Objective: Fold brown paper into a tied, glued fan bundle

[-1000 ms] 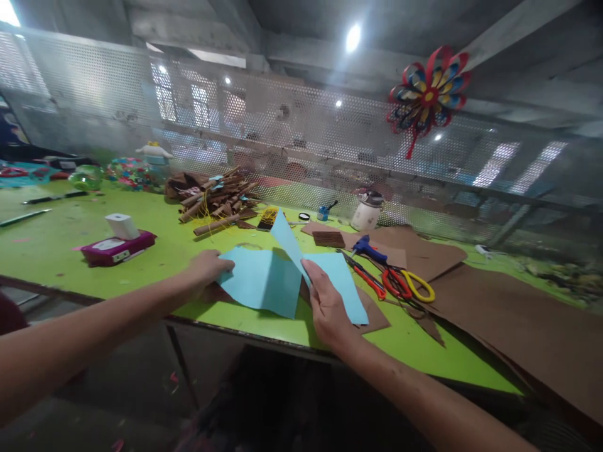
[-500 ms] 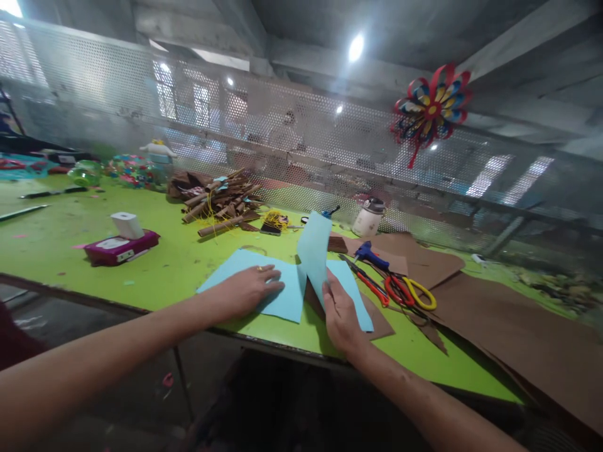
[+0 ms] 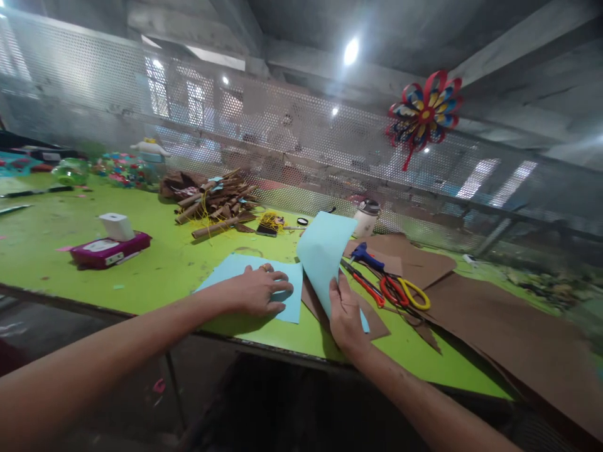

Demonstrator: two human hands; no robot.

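My left hand [image 3: 266, 290] lies on a flat light-blue paper sheet [image 3: 293, 307] at the table's front, its fingers spread. A ring shows on one finger. To the right, my right hand [image 3: 347, 314] pinches a second light-blue paper sheet [image 3: 325, 248] between thumb and fingers. That sheet stands raised and curved above the table. Beneath it a piece of brown paper [image 3: 378, 325] lies on the tabletop, with a corner of more blue paper showing beside my right hand.
Right of the paper lie red-handled scissors [image 3: 393, 292], yellow-handled scissors [image 3: 417, 294], a blue glue gun [image 3: 367, 256] and large brown sheets [image 3: 499, 314]. Rolled brown paper [image 3: 221, 204] is heaped behind. A purple box [image 3: 110, 250] sits left on the green table [image 3: 164, 270]; a bottle [image 3: 366, 220] stands behind.
The sheet in my right hand has swung its broad face more toward me and its top further right. My left hand has shifted slightly right, fingers more bent. The view has turned a little.
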